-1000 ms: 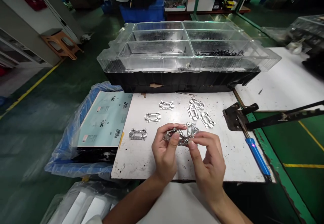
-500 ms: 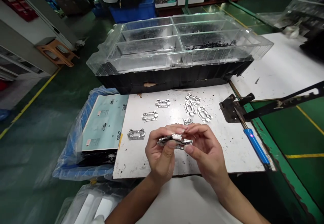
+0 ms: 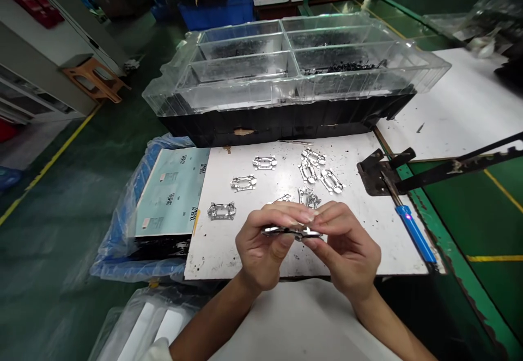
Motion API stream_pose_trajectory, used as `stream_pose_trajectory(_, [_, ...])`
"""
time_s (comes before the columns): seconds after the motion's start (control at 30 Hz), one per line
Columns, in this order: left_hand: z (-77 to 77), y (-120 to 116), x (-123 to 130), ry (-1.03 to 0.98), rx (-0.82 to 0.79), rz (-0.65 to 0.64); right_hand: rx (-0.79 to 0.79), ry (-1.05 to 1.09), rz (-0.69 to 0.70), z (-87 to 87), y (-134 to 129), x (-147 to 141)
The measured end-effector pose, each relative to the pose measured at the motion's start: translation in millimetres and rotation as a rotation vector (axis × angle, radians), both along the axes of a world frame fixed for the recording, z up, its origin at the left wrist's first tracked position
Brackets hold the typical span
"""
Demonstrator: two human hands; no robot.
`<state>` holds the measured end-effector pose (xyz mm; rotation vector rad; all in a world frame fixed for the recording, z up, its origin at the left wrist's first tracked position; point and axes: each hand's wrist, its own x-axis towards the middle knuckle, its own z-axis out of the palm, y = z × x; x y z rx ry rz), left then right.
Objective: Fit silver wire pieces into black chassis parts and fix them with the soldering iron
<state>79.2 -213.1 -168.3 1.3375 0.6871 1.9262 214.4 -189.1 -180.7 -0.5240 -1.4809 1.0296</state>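
Note:
Between my two hands, above the white worktop (image 3: 229, 252), is a small shiny silver frame part with black edging (image 3: 292, 233). My left hand (image 3: 263, 246) pinches its left end, thumb below and fingers on top. At the other end my right hand (image 3: 347, 246) grips it between thumb and fingertips. My fingers hide much of the part. Just beyond my hands lie a loose silver frame (image 3: 309, 197) and others, partly covered by my fingers. Three more frames sit apart on the left, among them a silver frame (image 3: 221, 211).
A clear compartment tray (image 3: 241, 97) with small black pieces stands on a black base at the back. On the right, a blue-handled soldering iron (image 3: 414, 233) leans on a dark metal bracket (image 3: 382, 178). Printed light-blue sheets (image 3: 171, 192) lie in a plastic-lined blue crate at left.
Both hands have shifted slightly right with the frame part, which now lies flatter. My right fingertips have closed onto it. The whole view has moved a little.

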Motion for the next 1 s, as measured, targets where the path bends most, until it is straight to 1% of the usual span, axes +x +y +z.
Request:
stream_pose_trajectory(0.13, [-1.1, -8.4, -5.1, 0.103, -0.064, 0.048, 0.044, -0.037, -0.011, 7.2, 3.8, 8.3])
stream_pose_trajectory(0.23, [0.1, -13.9, -7.3, 0.142, -0.061, 0.074, 0.068, -0.053, -0.013, 11.7, 4.6, 13.1])
stream_pose_trajectory(0.37, [1.1, -18.1, -2.1, 0.153, -0.042, 0.083, 0.048, 0.066, 0.019, 12.7, 1.9, 12.3])
stream_pose_trajectory(0.47, [-1.1, -19.8, 7.2, 0.082, -0.043, 0.077, 0.044, 0.141, 0.018, 12.4, -0.8, 8.5])
stream_pose_trajectory(0.57, [-3.2, -19.6, 14.3, 0.029, -0.052, 0.100, 0.094, 0.135, -0.037, 12.8, -0.5, 7.1])
stream_pose_trajectory(0.63, [-2.7, -17.6, 15.4, 0.059, -0.049, 0.109, 0.125, 0.118, -0.076, 12.8, 1.7, 8.2])
stream_pose_trajectory(0.7, [-0.9, -14.5, 14.3, 0.106, -0.052, 0.085, 0.151, 0.098, -0.103, 12.2, 4.4, 10.2])
stream_pose_trajectory(0.83, [2.6, -9.2, 11.7, 0.114, -0.054, 0.058, 0.185, 0.084, -0.090, 11.1, 7.8, 13.6])
stream_pose_trajectory(0.93, [3.4, -9.7, 12.4, 0.121, -0.035, 0.064, 0.189, 0.094, -0.063, 11.8, 7.8, 17.2])
stream_pose_trajectory(1.0, [3.2, -11.5, 13.6, 0.146, -0.034, 0.049, 0.193, 0.064, -0.062, 12.5, 7.3, 21.0])
